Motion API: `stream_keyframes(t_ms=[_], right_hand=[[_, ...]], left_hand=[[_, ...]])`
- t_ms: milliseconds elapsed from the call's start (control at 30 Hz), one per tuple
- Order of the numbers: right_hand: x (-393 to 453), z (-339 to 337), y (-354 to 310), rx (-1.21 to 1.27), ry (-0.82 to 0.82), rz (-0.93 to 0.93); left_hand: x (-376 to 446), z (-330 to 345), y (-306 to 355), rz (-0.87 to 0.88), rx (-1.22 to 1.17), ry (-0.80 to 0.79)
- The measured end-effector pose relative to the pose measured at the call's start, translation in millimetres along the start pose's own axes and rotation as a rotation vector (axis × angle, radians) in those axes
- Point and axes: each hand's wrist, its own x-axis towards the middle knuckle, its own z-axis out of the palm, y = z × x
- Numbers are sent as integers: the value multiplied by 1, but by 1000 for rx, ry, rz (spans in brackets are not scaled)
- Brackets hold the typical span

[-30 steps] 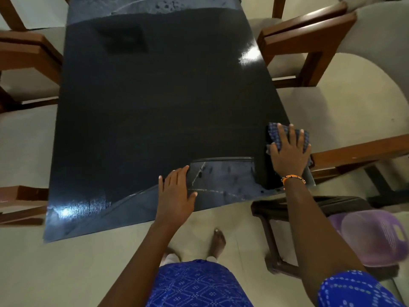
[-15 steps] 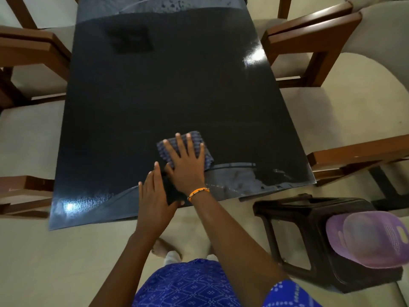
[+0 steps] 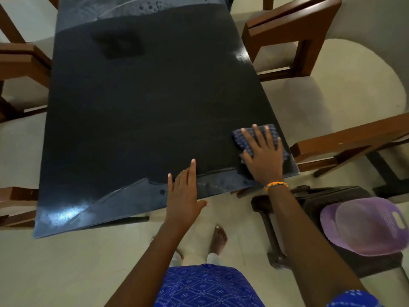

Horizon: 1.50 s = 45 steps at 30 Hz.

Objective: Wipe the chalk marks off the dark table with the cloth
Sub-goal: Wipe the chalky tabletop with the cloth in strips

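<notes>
Head view: I see my right hand (image 3: 264,158), fingers spread, pressing the cloth (image 3: 259,138) flat on the table (image 3: 143,103) at right of frame; my left hand (image 3: 184,193) lies flat, fingers loosely together, lower centre.

Most of the worktop (image 3: 141,111) ahead of my hands lies bare, open for sweeping. Wooden chairs (image 3: 292,25) crowd both long edges, and a dark stool (image 3: 309,196) carrying a purple basin (image 3: 365,227) stands beside my right arm.
</notes>
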Motion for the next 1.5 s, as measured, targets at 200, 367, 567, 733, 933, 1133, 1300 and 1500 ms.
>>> stream_keyframes(t_ms=[200,367,567,733,933,1133,1300,1500], right_hand=[[-14,-14,51,56,12,184],[-43,-11,54,54,20,170],[-69,-3,18,52,93,315],[-66,9,-52,-9,12,199],[-73,23,-151,39,-53,120],[-72,34,-223,34,-91,67],[-70,47,-299,50,-107,-17],[-79,65,-401,78,-127,-198]], left_hand=[[5,4,9,-38,159,63],[5,4,7,-41,204,61],[3,6,1,-11,181,59],[-14,1,-16,57,107,50],[-46,-21,-69,-9,77,60],[-73,-44,-132,-111,82,58],[-92,-60,-184,-183,38,106],[-121,-75,-250,-339,-7,199]])
